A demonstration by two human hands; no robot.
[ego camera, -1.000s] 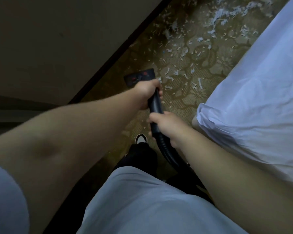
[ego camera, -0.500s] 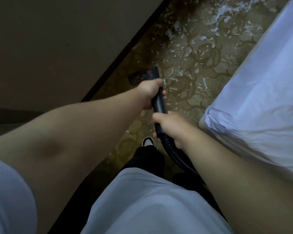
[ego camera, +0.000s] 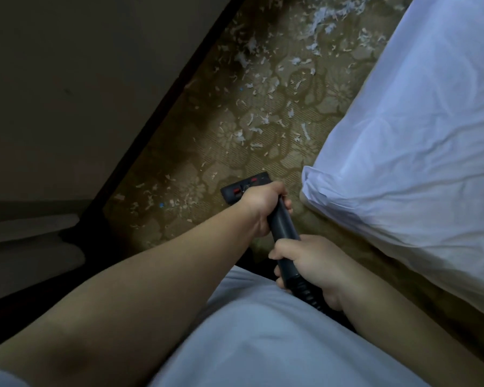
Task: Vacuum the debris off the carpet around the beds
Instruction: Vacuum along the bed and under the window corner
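Both hands grip the vacuum wand, left hand ahead of right hand for steering; the floor head sits just beyond them, paper debris farther ahead beside the bed.

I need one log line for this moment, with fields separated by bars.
left hand: grips wand | right hand: grips wand lower down | nozzle: on carpet | debris: scattered ahead

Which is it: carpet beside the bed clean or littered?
Littered: pale shreds cover the carpet beyond the vacuum head, thickest at the far end.
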